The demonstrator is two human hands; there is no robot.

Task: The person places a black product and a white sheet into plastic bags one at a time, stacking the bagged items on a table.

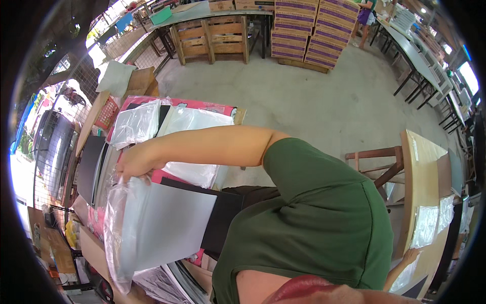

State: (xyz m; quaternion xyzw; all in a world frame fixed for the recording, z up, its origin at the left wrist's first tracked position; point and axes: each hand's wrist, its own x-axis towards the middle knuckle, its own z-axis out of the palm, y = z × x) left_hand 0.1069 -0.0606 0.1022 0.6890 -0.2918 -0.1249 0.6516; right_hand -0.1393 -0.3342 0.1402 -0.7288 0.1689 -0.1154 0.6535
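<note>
My right arm, in a green sleeve, reaches across to the left. My right hand (135, 161) is bent over the upper corner of a clear plastic bag (117, 228), its fingers closed on the bag's edge. Inside or against the bag lies a pale grey, smooth sheet or stack of sheets (174, 223); I cannot tell which. Black sheets (223, 213) lie beneath it. Just beyond my hand are a plastic-wrapped pack (135, 124) and a stack of whitish film (195, 119) on a pink patterned cover (223, 107). My left hand does not show.
Dark panels (91, 169) stand at the left by a wire fence. Wrapped sheets (164, 286) lie below the bag. At the right, another person's hand (412, 255) touches plastic packs on a wooden table (420, 167), beside a stool (377, 154). Stacked cartons (314, 35) stand far back.
</note>
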